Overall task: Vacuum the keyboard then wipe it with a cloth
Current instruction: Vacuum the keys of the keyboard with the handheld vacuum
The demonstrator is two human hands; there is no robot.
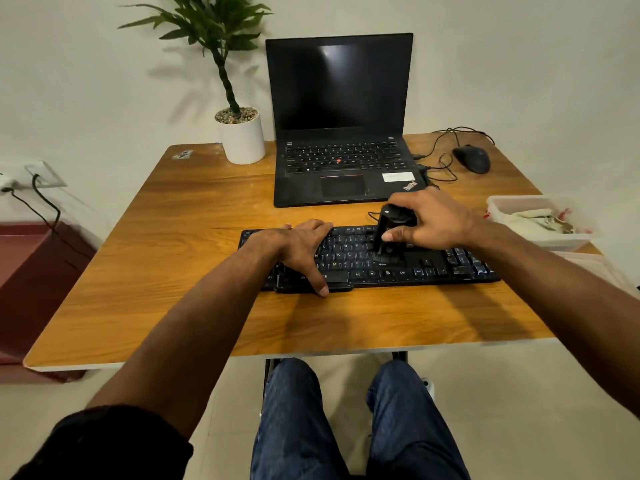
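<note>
A black keyboard (433, 268) lies across the wooden table (173, 265) in front of me. My left hand (298, 247) rests flat over the keyboard's left half, its thumb on the front edge, pressing it down. A small black handheld vacuum (389, 237) stands upright with its brush end on the keys right of centre. My right hand (433, 220) grips that vacuum from the right side. A pale cloth (533, 221) lies in a clear plastic tray (502, 211) at the table's right edge.
An open black laptop (339, 112) stands behind the keyboard. A white pot with a green plant (240, 136) is at the back left, a black wired mouse (472, 159) at the back right. A wall socket with cables (38, 176) is on the left.
</note>
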